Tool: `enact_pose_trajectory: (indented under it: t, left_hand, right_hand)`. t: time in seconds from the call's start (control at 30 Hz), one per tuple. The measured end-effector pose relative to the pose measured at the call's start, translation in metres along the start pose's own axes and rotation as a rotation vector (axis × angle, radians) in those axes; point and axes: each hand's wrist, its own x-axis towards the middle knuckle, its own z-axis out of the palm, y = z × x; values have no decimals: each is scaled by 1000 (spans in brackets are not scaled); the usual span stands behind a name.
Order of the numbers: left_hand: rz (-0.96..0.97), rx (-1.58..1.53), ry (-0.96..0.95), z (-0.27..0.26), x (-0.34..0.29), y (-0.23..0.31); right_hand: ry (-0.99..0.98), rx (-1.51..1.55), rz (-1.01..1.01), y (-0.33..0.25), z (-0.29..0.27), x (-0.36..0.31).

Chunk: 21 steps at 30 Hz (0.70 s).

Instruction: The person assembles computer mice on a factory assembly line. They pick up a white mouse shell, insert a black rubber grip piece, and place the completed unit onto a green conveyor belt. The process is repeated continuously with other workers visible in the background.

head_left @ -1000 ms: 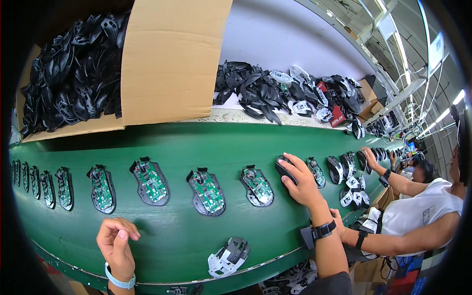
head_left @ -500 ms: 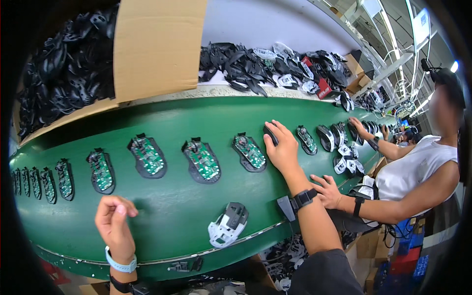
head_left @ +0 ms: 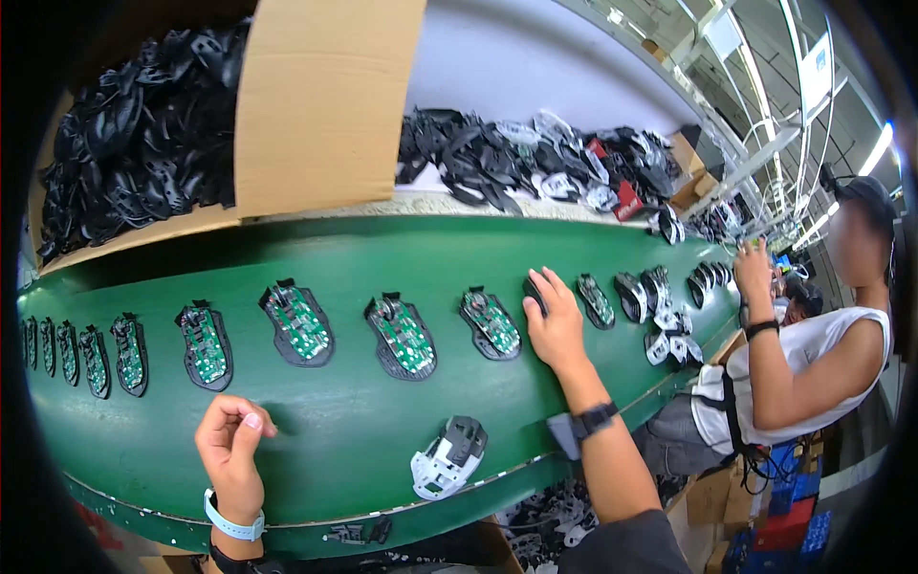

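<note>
My right hand [head_left: 557, 325] lies over a dark computer mouse [head_left: 535, 294] on the green belt, fingers curved around it. Most of that mouse is hidden under the palm. My left hand [head_left: 232, 445] hovers low over the near left of the belt, fingers curled toward the thumb, with nothing visible in them. Open mouse bases with green circuit boards stand in a row; one base [head_left: 497, 323] is just left of my right hand, and another [head_left: 206, 346] is beyond my left. Between my hands, near the belt's front edge, rests a white-and-black mouse shell [head_left: 449, 457].
A cardboard box [head_left: 330, 115] of black shells stands at the far left. Loose black and white parts [head_left: 478, 158] pile up on the back ledge. More mouse parts [head_left: 672, 342] sit at right, before a co-worker [head_left: 813, 368]. Small black pieces [head_left: 359, 532] lie on the front edge.
The co-worker's near hand has left the spot beside my right wrist, and a hand is now raised over the belt. My view has tilted slightly up; my hands keep nearly the same poses.
</note>
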Motion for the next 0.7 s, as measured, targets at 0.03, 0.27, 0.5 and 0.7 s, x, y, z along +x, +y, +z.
enact_pose_trajectory:
  t: [0.03, 0.27, 0.5, 0.7]
  left_hand:
    - [0, 2, 1, 1, 0, -1]
    - [54, 25, -47, 0, -2, -3]
    - [183, 15, -81, -1, 6, -9]
    - [267, 17, -58, -10, -9, 4]
  right_hand:
    - [-11, -12, 15, 3, 5, -6]
    - [-50, 28, -5, 6, 8, 3]
    - [257, -25, -74, -17, -66, -26]
    - [3, 351, 433, -19, -90, -291]
